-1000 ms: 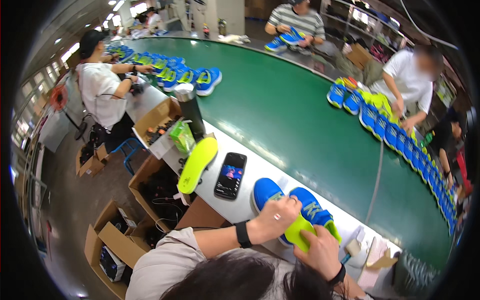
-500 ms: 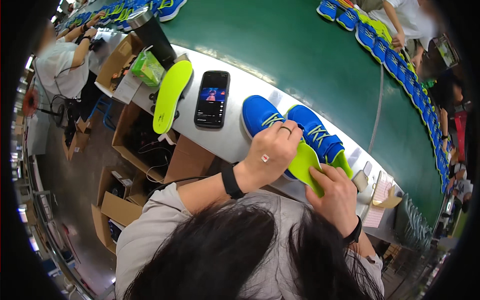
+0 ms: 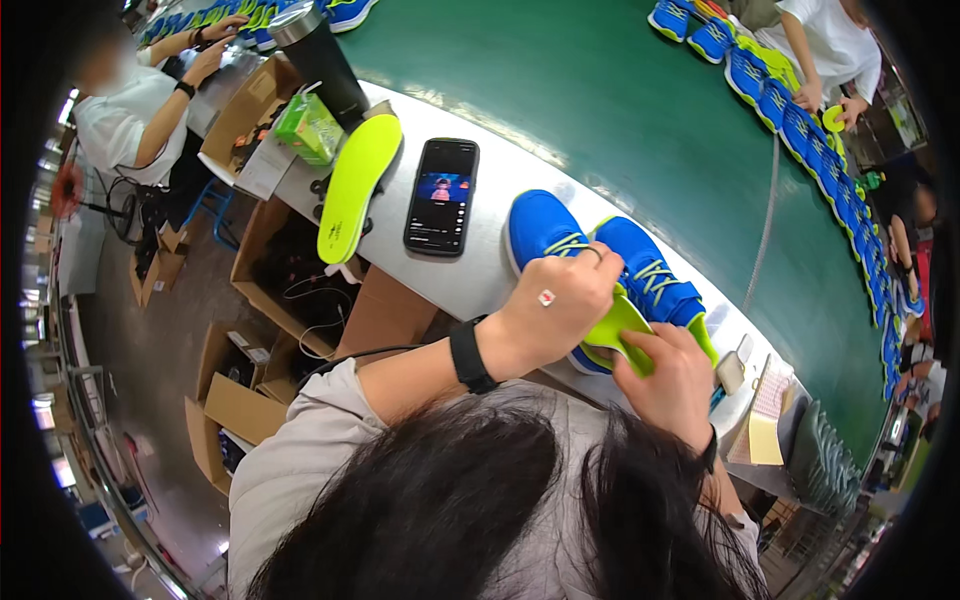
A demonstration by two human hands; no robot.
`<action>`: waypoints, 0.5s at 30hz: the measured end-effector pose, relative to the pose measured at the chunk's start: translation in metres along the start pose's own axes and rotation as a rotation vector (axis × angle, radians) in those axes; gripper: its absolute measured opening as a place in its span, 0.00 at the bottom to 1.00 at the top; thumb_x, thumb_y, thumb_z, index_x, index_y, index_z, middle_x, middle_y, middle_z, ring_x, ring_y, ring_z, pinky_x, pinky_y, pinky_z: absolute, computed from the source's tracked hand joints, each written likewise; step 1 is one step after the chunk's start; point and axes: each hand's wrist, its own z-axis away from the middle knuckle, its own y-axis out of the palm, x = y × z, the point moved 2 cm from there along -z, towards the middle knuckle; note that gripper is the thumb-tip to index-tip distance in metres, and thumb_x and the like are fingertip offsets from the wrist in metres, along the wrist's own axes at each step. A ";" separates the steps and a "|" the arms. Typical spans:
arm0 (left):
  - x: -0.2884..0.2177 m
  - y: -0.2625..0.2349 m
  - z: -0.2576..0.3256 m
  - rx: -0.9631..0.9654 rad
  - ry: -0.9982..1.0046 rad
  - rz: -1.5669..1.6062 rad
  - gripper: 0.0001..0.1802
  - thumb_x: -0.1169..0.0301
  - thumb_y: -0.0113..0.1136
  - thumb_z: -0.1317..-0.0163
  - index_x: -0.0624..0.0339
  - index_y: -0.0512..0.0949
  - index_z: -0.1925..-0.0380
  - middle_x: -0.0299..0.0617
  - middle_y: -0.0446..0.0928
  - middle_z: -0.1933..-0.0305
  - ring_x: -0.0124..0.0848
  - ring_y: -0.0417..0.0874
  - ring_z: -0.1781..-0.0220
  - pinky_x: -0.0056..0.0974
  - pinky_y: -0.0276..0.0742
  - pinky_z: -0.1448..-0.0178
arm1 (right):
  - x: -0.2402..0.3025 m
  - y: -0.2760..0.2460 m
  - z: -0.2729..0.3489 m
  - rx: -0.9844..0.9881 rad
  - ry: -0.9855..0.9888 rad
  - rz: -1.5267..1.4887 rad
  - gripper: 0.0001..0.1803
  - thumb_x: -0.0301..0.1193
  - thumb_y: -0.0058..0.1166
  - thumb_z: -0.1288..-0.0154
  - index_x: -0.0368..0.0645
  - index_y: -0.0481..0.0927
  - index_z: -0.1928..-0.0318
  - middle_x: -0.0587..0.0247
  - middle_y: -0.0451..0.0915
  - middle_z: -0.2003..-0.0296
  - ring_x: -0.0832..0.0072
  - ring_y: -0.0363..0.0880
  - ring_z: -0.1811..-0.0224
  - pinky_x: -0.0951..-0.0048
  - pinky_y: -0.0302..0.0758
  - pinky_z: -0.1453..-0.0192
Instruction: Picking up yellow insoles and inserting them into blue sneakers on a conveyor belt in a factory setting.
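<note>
No word can be read with certainty. Small dark print (image 3: pixel 336 238) is carried on the near end of the loose lime insole (image 3: pixel 362 180) at left; tiny pale lines and icons are displayed on the phone (image 3: pixel 441 197) beside it; a red-marked white sticker (image 3: pixel 546 297) is borne on the left hand (image 3: pixel 568 310).

Lg grn worktop (image 3: pixel 600 110), gry flr (image 3: pixel 170 350)

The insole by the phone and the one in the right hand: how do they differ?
The loose insole lies untouched beside the phone; the held insole is gripped by the right hand. The loose insole shows in full; the held insole is partly covered by that hand. Both are bright yellow-green.
</note>
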 end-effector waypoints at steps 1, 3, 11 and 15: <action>0.000 0.000 -0.001 0.001 -0.007 -0.009 0.06 0.76 0.59 0.48 0.61 0.74 0.69 0.41 0.76 0.69 0.37 0.80 0.71 0.39 0.77 0.69 | -0.002 -0.004 0.002 0.022 -0.059 0.065 0.12 0.34 0.65 0.53 0.42 0.86 0.67 0.61 0.82 0.67 0.63 0.79 0.64 0.65 0.75 0.60; -0.001 0.002 -0.003 -0.007 0.011 0.005 0.06 0.76 0.59 0.48 0.61 0.73 0.70 0.41 0.75 0.70 0.37 0.80 0.71 0.38 0.77 0.69 | -0.003 -0.003 0.003 0.044 -0.097 0.107 0.13 0.33 0.65 0.55 0.44 0.85 0.67 0.63 0.80 0.68 0.64 0.76 0.62 0.64 0.72 0.59; -0.001 -0.002 -0.006 -0.007 0.008 0.083 0.07 0.78 0.59 0.50 0.64 0.72 0.70 0.46 0.74 0.70 0.40 0.81 0.71 0.37 0.78 0.71 | 0.018 0.014 -0.011 0.051 -0.170 0.244 0.15 0.34 0.65 0.53 0.42 0.77 0.65 0.58 0.75 0.61 0.62 0.72 0.59 0.63 0.69 0.58; -0.002 -0.001 -0.003 -0.012 0.017 0.079 0.07 0.78 0.58 0.52 0.64 0.72 0.72 0.46 0.74 0.71 0.37 0.81 0.72 0.35 0.78 0.71 | 0.021 0.025 -0.012 0.013 -0.077 0.198 0.12 0.32 0.64 0.50 0.40 0.78 0.67 0.55 0.75 0.65 0.61 0.74 0.62 0.64 0.72 0.61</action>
